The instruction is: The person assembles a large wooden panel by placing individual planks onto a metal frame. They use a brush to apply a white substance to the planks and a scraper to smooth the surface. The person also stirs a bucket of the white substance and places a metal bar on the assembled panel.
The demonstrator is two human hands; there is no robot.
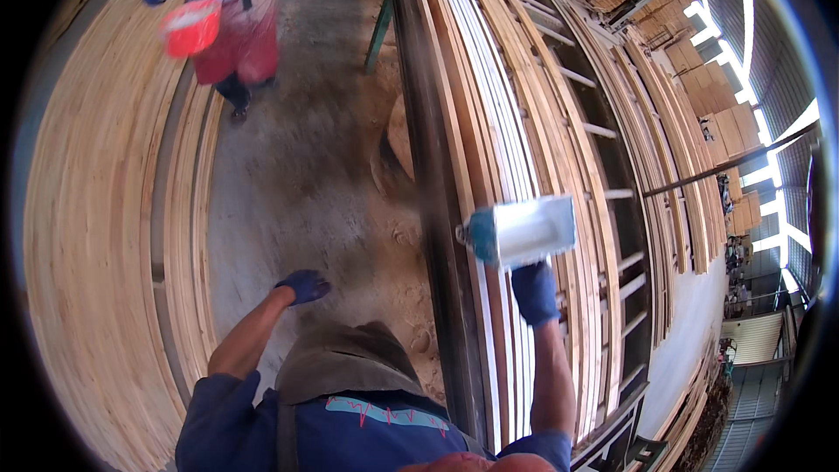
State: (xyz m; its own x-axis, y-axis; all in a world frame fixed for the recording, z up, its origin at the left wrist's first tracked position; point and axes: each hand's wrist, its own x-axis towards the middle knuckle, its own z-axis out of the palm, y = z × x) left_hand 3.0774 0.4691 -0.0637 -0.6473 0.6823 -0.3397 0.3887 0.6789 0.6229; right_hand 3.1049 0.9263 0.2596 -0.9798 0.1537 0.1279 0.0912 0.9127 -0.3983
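My right hand [535, 294], in a dark blue glove, is closed under a white box-shaped container [530, 229] with blue-green edges and a rounded knob at its left end. The grip itself is mostly hidden. This container hovers over a row of long wooden strips [516, 157] lying side by side, some with pale, shiny edges. Off to the left, my left hand [304, 287], also gloved in blue, hangs over the concrete floor with its fingers loosely stretched and nothing in them.
A dark metal rail [437, 236] edges the rack of strips on my side. At the far left, a co-worker in a red apron [236, 44] holds an orange-red container [191, 28]. Joined boards [87, 236] lie along the left. Wood stacks [734, 131] stand far right.
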